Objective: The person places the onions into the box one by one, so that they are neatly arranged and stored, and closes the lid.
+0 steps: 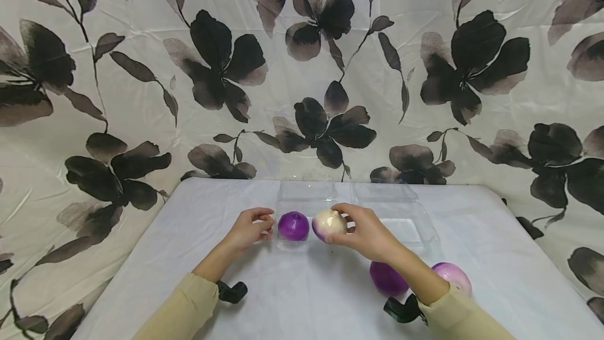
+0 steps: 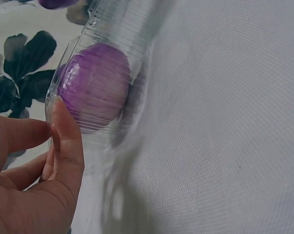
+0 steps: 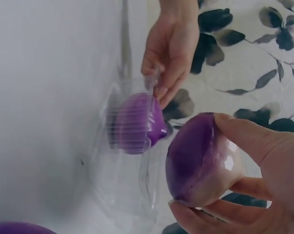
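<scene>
My left hand (image 1: 251,229) pinches the left rim of a clear plastic container (image 2: 68,51), thumb on one side and fingers on the other. In that container sits a shiny purple onion (image 1: 293,226), its pointed tip upward; the ribbed wall shows in front of it in the left wrist view. My right hand (image 1: 370,234) grips a half-white, half-purple onion (image 3: 198,163) between thumb and fingers. This onion is held just right of the one in the container, above the plastic in the head view.
Partly behind my right forearm, a dark purple onion (image 1: 388,278) and a paler pink-purple onion (image 1: 454,277) lie on the white-covered table (image 1: 302,298). More clear plastic (image 1: 422,224) extends right, with raised lid panels (image 1: 306,191) at the back. A floral cloth (image 1: 311,67) hangs behind.
</scene>
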{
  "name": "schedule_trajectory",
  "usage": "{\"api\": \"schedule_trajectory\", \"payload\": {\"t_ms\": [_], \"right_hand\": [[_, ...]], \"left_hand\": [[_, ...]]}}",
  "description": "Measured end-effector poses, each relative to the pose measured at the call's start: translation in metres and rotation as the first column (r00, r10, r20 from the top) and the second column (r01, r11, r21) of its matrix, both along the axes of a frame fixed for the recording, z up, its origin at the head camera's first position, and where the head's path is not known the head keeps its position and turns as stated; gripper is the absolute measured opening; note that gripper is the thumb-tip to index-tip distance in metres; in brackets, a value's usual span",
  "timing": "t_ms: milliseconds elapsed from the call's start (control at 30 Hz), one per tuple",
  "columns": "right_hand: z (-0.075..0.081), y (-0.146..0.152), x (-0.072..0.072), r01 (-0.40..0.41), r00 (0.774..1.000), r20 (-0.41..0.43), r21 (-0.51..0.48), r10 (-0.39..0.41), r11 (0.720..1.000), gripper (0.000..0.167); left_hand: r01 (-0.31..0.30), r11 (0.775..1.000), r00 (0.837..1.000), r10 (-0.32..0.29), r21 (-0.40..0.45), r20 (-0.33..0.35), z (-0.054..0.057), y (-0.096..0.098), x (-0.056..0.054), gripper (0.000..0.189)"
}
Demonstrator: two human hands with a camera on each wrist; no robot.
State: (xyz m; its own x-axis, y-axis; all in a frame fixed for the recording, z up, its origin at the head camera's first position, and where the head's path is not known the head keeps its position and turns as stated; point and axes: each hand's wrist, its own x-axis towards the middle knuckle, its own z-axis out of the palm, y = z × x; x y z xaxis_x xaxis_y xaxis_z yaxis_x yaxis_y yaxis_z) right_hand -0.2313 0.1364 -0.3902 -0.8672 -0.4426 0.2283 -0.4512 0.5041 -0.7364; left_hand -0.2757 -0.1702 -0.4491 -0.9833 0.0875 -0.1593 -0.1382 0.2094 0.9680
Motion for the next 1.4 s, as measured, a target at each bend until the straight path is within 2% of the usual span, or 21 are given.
{"api": "schedule_trajectory", "payload": {"t_ms": [133,300,600,733,900,1100,1400], "right_hand": [[-0.002,-0.006,-0.003,0.046,0.998,-0.055,0.047,-0.043,0.998,0.062],[-0.003,-0.012,-0.006,0.093,0.983,-0.169,0.138,-0.069,0.986,0.063],[-0.007,-0.017,-0.012,0.155,0.963,-0.251,0.22,-0.098,0.963,0.061],[-0.012,-0.02,-0.015,0.182,0.949,-0.301,0.282,-0.093,0.942,0.06],[-0.016,-0.024,-0.017,0.192,0.943,-0.323,0.334,-0.08,0.923,0.057],[-0.019,-0.028,-0.02,0.19,0.939,-0.338,0.342,-0.068,0.92,0.056],[-0.024,-0.026,-0.023,0.224,0.924,-0.374,0.358,-0.08,0.906,0.038]], "left_hand": [[-0.002,1.0,1.0,0.003,-0.006,0.006,0.0,0.0,0.0,0.039],[-0.005,1.0,1.0,0.005,-0.002,0.006,0.001,0.001,0.0,0.039],[0.004,1.0,1.0,-0.004,0.013,-0.002,0.0,0.0,0.0,0.039],[0.001,1.0,1.0,-0.001,0.012,-0.006,0.0,0.0,-0.001,0.038],[0.003,1.0,1.0,-0.003,0.004,0.0,0.0,0.001,0.0,0.039],[0.014,1.0,1.0,-0.014,0.014,-0.003,0.001,0.001,0.002,0.039],[-0.002,1.0,1.0,0.002,0.022,-0.014,0.001,0.001,0.003,0.039]]}}
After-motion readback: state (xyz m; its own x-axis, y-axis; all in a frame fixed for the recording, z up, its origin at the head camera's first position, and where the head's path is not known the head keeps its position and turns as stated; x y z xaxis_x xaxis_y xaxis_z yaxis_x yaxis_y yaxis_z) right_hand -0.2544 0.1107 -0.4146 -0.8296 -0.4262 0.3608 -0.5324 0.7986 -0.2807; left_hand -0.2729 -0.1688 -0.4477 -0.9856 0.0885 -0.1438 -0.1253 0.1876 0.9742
